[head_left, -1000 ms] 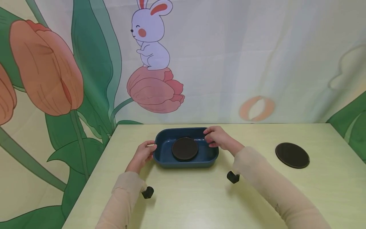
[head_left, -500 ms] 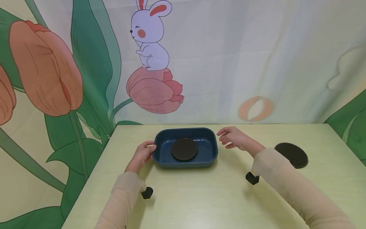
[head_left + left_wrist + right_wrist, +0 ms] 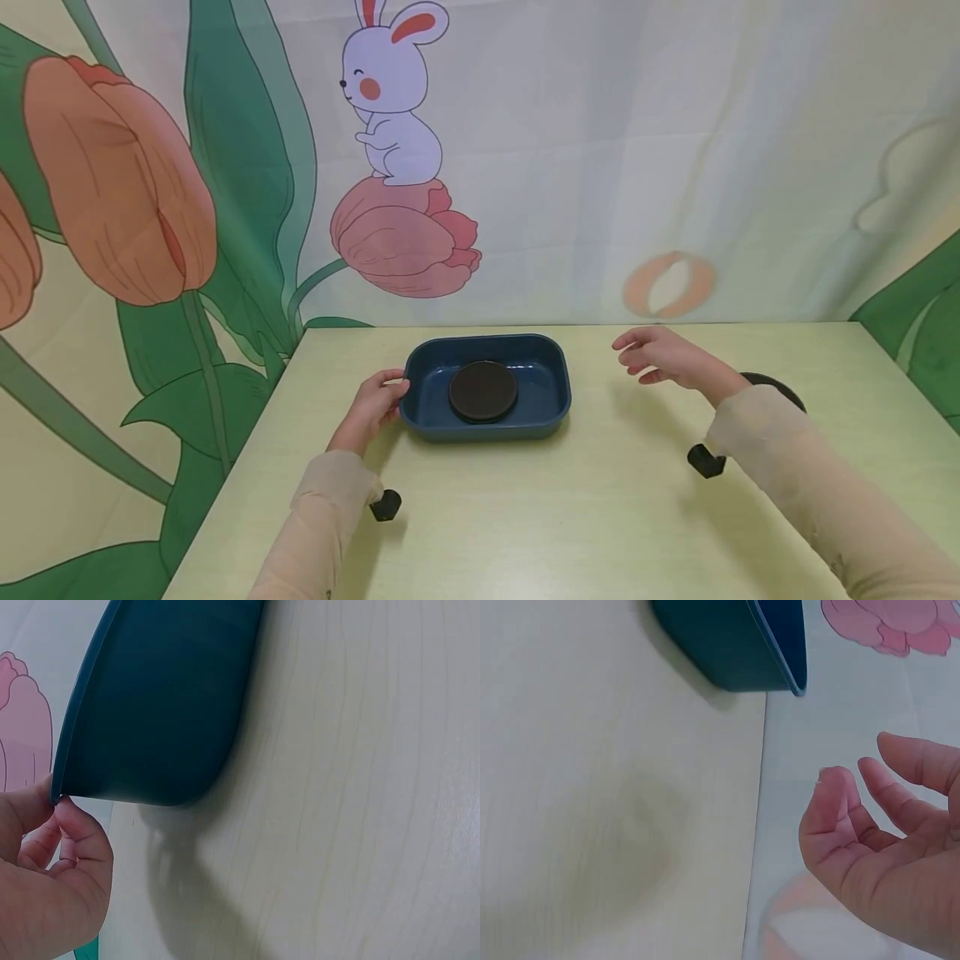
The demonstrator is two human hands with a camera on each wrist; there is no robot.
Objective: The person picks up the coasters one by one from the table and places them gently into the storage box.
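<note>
A dark blue rectangular tray [image 3: 487, 432] with rounded corners stands on the table, and a dark brown disc [image 3: 483, 390] lies inside it. My left hand [image 3: 372, 402] pinches the tray's left rim between thumb and fingers, as the left wrist view shows at the tray's edge [image 3: 150, 712]. My right hand [image 3: 663, 358] hovers above the table to the right of the tray, fingers loosely bent and holding nothing. In the right wrist view that hand [image 3: 885, 840] is apart from the tray's corner [image 3: 727, 652].
A second dark disc [image 3: 772, 388] lies on the table at the right, partly hidden by the right sleeve [image 3: 810, 475]. Behind the pale table [image 3: 525, 517] hangs a curtain [image 3: 562, 167] printed with tulips and a rabbit. Black wrist mounts [image 3: 707, 460] stick out below the sleeves.
My right hand has let go of the tray's right end and moved off to the right, its sleeve now covering part of the second disc. The left hand has stayed at the rim.
</note>
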